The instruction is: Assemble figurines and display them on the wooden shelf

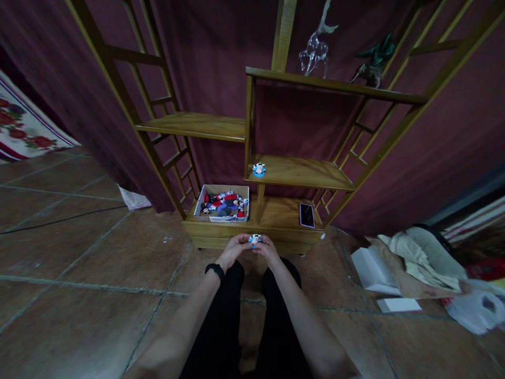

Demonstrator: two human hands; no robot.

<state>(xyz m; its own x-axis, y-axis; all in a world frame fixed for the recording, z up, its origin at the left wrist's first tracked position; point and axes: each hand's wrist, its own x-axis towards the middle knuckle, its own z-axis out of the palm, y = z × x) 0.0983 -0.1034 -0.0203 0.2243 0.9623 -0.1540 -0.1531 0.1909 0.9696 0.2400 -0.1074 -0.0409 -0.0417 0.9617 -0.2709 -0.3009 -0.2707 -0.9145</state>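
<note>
My left hand (235,247) and my right hand (267,248) meet in front of my knees, both pinching a small blue and white figurine (254,240). Just beyond them is the low base of a wooden shelf unit (252,234). A white box (224,203) full of several small red, black and blue figurines sits on that base at the left. A similar blue figurine (259,169) stands on the middle shelf above. A black band is on my left wrist.
A phone (306,215) lies on the shelf base at the right. A glass deer (315,50) and a dark green ornament (374,60) stand on the top shelf. Cloth, white boxes (371,271) and bags clutter the floor at right. Tiled floor lies to the left.
</note>
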